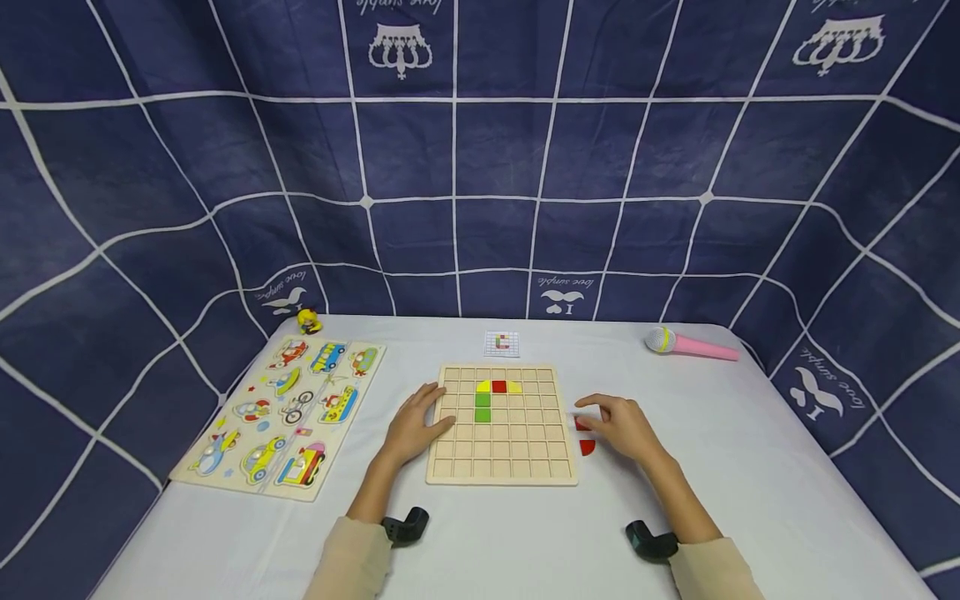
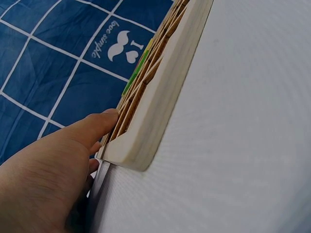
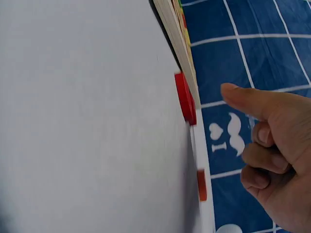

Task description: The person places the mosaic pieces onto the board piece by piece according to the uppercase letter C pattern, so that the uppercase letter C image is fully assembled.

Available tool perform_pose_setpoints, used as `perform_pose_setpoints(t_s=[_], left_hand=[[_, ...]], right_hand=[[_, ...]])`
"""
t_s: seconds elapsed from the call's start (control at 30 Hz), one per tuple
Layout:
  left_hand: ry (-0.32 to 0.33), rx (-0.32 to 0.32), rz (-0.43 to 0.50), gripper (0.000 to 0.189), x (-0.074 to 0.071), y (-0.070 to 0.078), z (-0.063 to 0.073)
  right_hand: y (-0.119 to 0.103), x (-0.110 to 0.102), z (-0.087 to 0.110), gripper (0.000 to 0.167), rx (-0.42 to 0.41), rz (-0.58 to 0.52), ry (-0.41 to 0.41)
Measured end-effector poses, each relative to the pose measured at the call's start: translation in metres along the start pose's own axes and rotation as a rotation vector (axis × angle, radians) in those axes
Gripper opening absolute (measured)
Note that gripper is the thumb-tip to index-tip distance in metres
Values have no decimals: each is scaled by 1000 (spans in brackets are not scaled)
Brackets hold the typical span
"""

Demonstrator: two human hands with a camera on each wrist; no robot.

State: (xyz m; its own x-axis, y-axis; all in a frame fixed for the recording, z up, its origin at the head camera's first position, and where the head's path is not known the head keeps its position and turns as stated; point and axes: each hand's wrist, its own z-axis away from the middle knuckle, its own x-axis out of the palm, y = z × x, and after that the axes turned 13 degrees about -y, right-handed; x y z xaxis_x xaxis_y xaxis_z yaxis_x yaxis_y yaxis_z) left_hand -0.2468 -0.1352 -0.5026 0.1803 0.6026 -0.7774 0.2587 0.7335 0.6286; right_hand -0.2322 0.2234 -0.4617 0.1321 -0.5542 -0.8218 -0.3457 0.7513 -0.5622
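Observation:
A wooden grid board lies flat, with a red square, yellow curved pieces and green squares set in its cells. My left hand rests at the board's left edge, its thumb lying over the rim. Right of the board, my right hand hovers over a red piece, index finger and thumb apart and nothing between them. Its other fingers are curled in the right wrist view. Nearer me lies a red quarter-round piece.
Behind the board lies a small pattern card with a coloured grid. A vehicle puzzle board is at the left, with a small yellow figure beyond it. A pink toy microphone lies at the back right. A blue curtain hangs behind the table.

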Motion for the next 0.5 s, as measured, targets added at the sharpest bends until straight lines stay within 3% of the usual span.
perform_pose_setpoints(t_s=[0.23,0.5], left_hand=[[11,11,1,61,-1,0,0],[5,0,5,61,0,0,1]], right_hand=[[17,-2,3,24,-3,4,-55],[18,5,-3,25,-13,-5,-79]])
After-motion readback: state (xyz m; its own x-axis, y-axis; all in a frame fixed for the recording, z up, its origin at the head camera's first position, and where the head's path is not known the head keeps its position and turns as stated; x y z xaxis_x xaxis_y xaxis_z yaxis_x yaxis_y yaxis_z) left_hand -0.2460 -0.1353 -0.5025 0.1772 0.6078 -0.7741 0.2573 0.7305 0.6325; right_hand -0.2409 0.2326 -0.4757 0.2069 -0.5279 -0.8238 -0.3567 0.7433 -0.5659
